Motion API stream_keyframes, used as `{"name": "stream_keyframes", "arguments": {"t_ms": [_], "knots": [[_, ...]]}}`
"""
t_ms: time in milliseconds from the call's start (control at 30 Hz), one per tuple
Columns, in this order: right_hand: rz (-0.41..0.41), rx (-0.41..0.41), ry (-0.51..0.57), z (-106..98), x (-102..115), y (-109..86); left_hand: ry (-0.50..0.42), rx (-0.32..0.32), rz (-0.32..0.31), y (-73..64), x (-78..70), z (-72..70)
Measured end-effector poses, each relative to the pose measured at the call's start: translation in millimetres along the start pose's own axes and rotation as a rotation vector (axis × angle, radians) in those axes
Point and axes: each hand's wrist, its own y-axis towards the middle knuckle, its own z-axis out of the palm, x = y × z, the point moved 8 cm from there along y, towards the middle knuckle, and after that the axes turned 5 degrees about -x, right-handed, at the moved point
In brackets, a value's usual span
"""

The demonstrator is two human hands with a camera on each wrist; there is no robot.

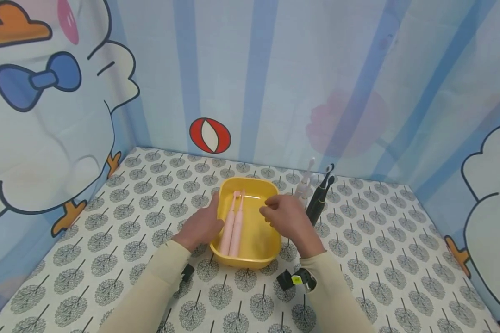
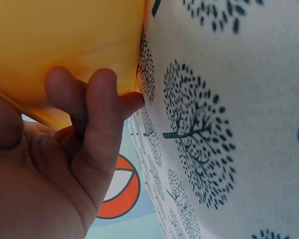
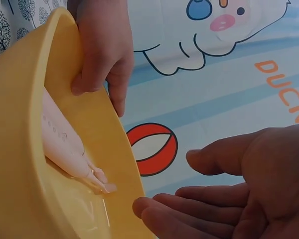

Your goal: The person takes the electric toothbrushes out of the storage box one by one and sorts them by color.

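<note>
A yellow plastic basin sits on the cloth in front of me. Two pale pink electric toothbrushes lie side by side along its left part, heads pointing away. My left hand grips the basin's left wall, thumb over the rim on the inside and fingers against the outside. Above the right rim hovers my right hand; the right wrist view shows its thumb apart from the loosely extended fingers, with nothing held.
Just right of the basin, black electric toothbrushes stand upright, partly behind my right hand. Beside them stands a pale whitish toothbrush. A tree-patterned cloth covers the table, and cartoon-printed curtains enclose the back and sides.
</note>
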Motion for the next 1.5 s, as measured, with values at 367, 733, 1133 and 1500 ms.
{"name": "stream_keyframes", "arguments": {"t_ms": [367,733,1133,1500], "knots": [[0.032,0.100,-0.010,21,-1,9.5,-0.023,0.003,-0.009,-2.5,-0.3,-1.4],[0.097,0.175,-0.059,40,2,21.5,-0.036,-0.001,-0.018,-0.9,1.6,0.4],[0.184,0.228,-0.130,51,0,30.8,-0.021,-0.006,-0.010,-1.2,2.0,0.6],[0.213,0.270,-0.105,62,-3,35.2,-0.017,-0.009,-0.003,-2.9,0.4,-1.5]]}}
